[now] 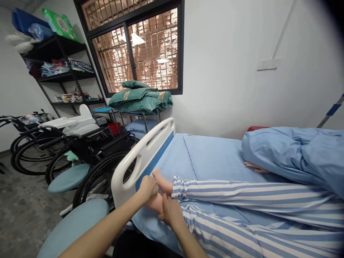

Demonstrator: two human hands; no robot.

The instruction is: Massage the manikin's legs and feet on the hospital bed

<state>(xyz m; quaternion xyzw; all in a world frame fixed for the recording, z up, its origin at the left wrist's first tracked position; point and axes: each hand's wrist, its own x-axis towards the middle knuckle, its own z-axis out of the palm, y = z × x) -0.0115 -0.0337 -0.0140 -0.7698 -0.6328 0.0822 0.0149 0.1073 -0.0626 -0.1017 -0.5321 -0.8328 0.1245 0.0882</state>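
Observation:
Someone in blue-and-white striped trousers (231,195) lies on the bed with both legs stretched toward the footboard; I cannot tell whether it is a person or a manikin. My left hand (148,188) is closed around the front of the near bare foot (154,203), covering its toes. Around the ankle of that same foot, just below the trouser cuff, wraps my right hand (171,210). The far foot (162,182) rests just beyond my hands, toes up.
The white footboard (126,168) rises close to my left hand. A light-blue quilt (290,154) covers the upper body, with fingers (256,167) showing under its edge. Left of the bed stand round stools (77,225), wheelchairs (99,186) and a black shelf rack (63,57).

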